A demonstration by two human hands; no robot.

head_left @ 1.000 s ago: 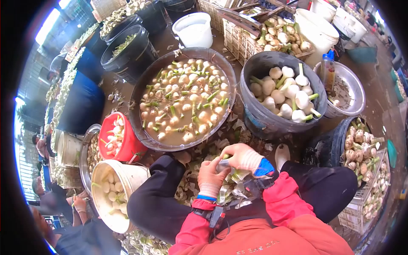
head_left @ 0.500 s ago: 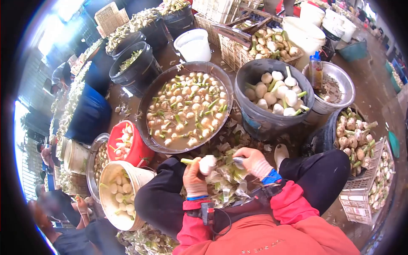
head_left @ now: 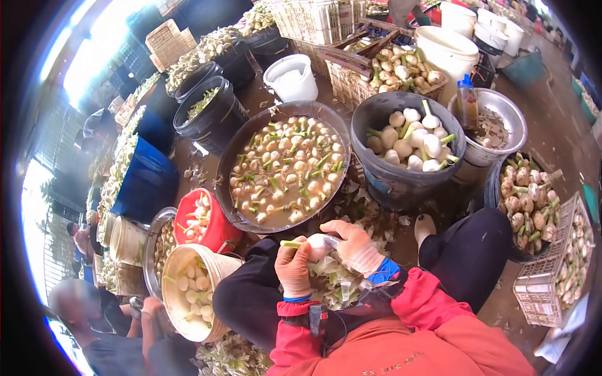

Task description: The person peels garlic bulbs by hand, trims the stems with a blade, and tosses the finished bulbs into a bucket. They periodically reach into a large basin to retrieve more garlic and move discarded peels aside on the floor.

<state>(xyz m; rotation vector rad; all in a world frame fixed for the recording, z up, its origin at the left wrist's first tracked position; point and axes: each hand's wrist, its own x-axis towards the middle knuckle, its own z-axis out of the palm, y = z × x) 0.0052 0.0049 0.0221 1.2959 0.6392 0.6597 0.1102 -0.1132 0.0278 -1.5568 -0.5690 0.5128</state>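
Note:
A white garlic bulb (head_left: 318,246) with a short green stem is held by my left hand (head_left: 293,266), its fingers wrapped round the stem side. Against the bulb's right side is my right hand (head_left: 356,246), closed round a small metal tool that is mostly hidden by the fingers. Both hands wear pale gloves with blue bands at the wrists. Below them, between the legs, lies a heap of peeled garlic skins (head_left: 338,282).
A wide dark basin (head_left: 221,182) of bulbs in brown water stands ahead, beside a black bucket (head_left: 401,178) of white bulbs. Left are a red bucket (head_left: 216,233), a cream bucket (head_left: 219,266) and a co-worker (head_left: 119,326). A crate (head_left: 539,294) stands right.
My right hand has moved left and now touches the bulb with the tool. The view has shifted slightly, and the co-worker at the left has changed posture.

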